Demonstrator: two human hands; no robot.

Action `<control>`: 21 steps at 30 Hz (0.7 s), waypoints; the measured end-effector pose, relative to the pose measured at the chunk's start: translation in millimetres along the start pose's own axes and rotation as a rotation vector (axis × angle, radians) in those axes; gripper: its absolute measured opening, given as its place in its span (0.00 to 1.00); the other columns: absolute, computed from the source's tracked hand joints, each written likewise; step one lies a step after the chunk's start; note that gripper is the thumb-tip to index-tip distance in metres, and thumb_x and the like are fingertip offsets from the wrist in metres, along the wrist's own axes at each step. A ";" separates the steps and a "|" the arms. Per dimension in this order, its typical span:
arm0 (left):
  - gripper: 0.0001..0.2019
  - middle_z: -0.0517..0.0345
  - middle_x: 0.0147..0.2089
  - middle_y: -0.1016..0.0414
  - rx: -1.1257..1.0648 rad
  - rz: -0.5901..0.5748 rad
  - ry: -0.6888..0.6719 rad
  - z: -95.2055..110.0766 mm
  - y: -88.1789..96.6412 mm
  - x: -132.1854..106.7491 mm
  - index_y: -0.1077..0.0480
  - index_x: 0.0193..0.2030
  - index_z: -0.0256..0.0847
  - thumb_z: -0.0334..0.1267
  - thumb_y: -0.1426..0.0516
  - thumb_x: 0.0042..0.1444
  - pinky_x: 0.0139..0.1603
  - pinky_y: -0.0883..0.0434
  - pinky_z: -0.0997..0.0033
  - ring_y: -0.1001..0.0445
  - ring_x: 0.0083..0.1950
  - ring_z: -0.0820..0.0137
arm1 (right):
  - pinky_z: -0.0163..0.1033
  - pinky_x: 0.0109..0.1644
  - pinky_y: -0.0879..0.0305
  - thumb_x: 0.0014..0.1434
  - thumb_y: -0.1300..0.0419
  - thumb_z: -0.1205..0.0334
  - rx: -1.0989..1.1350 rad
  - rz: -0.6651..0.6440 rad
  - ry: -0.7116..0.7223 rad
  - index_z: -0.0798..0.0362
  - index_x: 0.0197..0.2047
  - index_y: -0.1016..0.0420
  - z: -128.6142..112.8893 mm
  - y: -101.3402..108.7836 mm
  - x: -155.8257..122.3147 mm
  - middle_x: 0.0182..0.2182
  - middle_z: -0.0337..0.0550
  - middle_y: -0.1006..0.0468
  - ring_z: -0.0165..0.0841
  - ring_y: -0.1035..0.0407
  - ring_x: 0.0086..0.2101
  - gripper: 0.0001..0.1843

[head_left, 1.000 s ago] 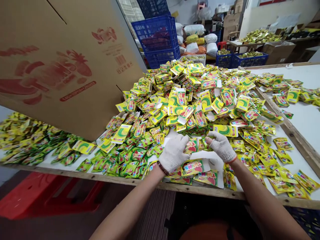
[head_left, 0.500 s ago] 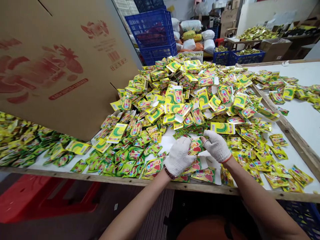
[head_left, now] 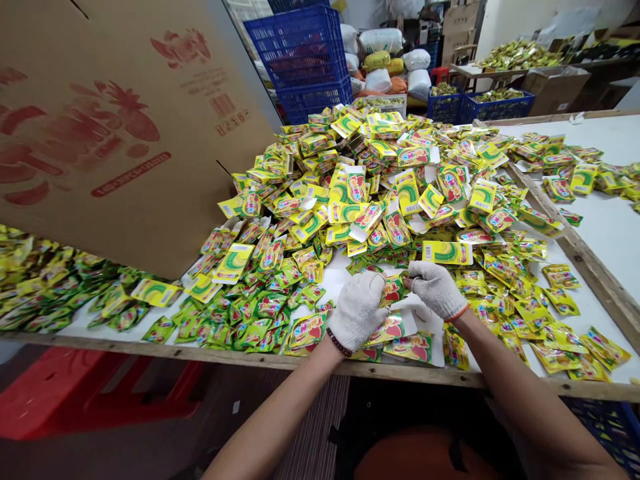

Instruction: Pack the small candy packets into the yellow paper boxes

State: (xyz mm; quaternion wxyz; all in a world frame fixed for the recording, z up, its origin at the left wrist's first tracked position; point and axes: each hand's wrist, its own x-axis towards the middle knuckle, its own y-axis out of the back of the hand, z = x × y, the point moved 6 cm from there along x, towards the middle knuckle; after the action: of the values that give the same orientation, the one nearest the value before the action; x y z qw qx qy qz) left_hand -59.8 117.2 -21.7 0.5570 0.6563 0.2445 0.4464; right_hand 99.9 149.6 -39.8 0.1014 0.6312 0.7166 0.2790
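Note:
My left hand (head_left: 357, 312), in a white knitted glove with bare fingertips, is closed around a small printed carton (head_left: 393, 289) with a watermelon picture. At the carton's right end, my gloved right hand (head_left: 436, 290) has its thumb and fingers pinched together; what lies between them is hidden. Under and beside the hands, several flattish cartons (head_left: 306, 335) lie along the table's front edge. Green sachets (head_left: 250, 317) spread to the left of my hands, and yellow sachets (head_left: 523, 310) to the right. A single yellow carton (head_left: 447, 253) lies just beyond my right hand.
A large heap of yellow cartons (head_left: 370, 180) rises behind my hands. On the left stands a big cardboard box (head_left: 125, 133). A wooden strip (head_left: 575, 250) divides the white table on the right. Blue crates (head_left: 305, 60) are stacked behind; a red stool (head_left: 65, 387) is below left.
My right hand has turned slightly, its fingers drawn closer together at the carton's end. My left hand still holds the carton. The view has shifted slightly.

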 end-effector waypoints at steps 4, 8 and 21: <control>0.21 0.45 0.45 0.26 -0.051 -0.007 0.020 2.2 -3.2 -1.4 0.31 0.50 0.35 0.38 0.38 0.50 0.44 0.28 0.56 0.28 0.45 0.55 | 0.35 0.32 0.47 0.52 0.44 0.63 -0.019 0.014 0.063 0.51 0.22 0.41 -6.5 -1.2 -2.3 0.22 0.35 0.38 0.29 0.42 0.28 0.10; 0.19 0.46 0.44 0.26 -0.071 -0.003 0.025 -6.0 1.4 -1.5 0.31 0.49 0.35 0.39 0.39 0.51 0.45 0.28 0.56 0.28 0.45 0.55 | 0.34 0.29 0.49 0.54 0.42 0.56 0.120 -0.124 -0.040 0.50 0.24 0.43 -2.4 2.5 -0.7 0.21 0.32 0.41 0.28 0.46 0.25 0.14; 0.19 0.46 0.45 0.26 -0.085 -0.018 -0.010 2.3 -2.1 -0.5 0.31 0.49 0.37 0.38 0.38 0.49 0.46 0.28 0.56 0.27 0.46 0.55 | 0.34 0.30 0.48 0.53 0.42 0.61 -0.028 -0.034 -0.007 0.52 0.22 0.40 -3.0 -2.6 -3.3 0.21 0.34 0.38 0.28 0.43 0.27 0.12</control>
State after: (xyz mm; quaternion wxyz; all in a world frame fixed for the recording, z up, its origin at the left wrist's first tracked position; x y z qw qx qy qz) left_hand -57.7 116.2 -23.8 0.5894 0.6321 0.2285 0.4481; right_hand 96.8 145.5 -39.4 0.1176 0.6185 0.7228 0.2849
